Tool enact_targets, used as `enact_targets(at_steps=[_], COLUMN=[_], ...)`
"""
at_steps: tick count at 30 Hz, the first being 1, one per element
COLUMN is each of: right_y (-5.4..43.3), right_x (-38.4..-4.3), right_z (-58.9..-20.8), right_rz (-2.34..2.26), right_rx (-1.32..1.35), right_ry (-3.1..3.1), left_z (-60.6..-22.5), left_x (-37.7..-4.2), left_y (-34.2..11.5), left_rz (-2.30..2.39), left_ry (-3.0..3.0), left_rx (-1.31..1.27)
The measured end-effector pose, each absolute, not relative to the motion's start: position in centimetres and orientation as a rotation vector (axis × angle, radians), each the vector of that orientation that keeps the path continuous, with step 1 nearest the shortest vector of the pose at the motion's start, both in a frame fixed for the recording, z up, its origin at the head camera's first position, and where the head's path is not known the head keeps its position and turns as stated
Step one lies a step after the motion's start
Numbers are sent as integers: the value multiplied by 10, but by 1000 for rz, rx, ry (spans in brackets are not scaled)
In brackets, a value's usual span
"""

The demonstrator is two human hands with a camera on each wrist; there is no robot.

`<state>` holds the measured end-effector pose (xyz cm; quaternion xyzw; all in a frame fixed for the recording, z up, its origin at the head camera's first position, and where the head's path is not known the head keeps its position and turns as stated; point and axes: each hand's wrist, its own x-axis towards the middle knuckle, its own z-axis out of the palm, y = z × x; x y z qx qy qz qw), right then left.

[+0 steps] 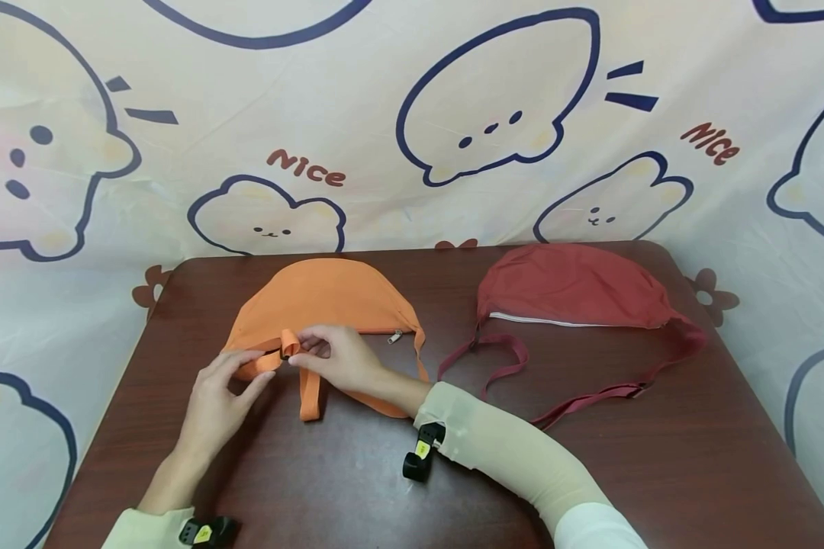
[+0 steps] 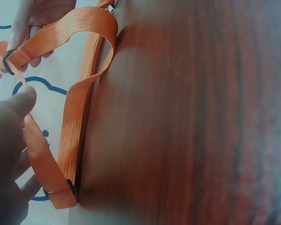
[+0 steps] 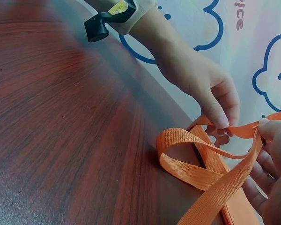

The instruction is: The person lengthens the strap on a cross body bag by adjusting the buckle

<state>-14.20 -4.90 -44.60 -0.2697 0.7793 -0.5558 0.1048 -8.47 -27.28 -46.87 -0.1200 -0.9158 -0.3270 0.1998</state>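
Note:
An orange waist bag (image 1: 319,293) lies at the left of the table with its flat side up and a metal zipper pull (image 1: 394,336) at its front edge. My left hand (image 1: 214,400) pinches the bag's orange strap (image 2: 42,152) between thumb and fingers. Close by, my right hand (image 1: 343,360) pinches the strap at a black slider buckle (image 2: 8,62), where the webbing makes a small loop. A longer loop of strap (image 3: 175,161) hangs down in front of the bag. Another dark buckle (image 2: 71,186) sits lower on the webbing.
A red waist bag (image 1: 570,286) with a white zipper (image 1: 549,319) lies at the back right. Its dark red strap (image 1: 590,400) trails toward the front. The brown table (image 1: 693,465) meets a cloth backdrop (image 1: 467,206) printed with cartoon figures.

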Motion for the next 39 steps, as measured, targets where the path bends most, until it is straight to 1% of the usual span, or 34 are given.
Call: enact_targets(at_steps=[7,17,24,39], right_y=[-49,-48,-52,-68], right_x=[-141,-143,-143,-149], right_z=[-447,-451,-451,-456], right_rz=[-1647,-1629,-1605,-1453], right_rx=[-803,-774,-857,-911], right_ry=[2281,2285,2286,2361], left_z=[-469,-471,-471,-468], left_x=[-85,-85,-86,-88], left_y=[-269,-271,-271,-269], left_rz=[-910,-1017,-1076,-1098], left_ry=[-2552,-2471,-2490,-2456], left_rx=[-392,-351,-368,-413])
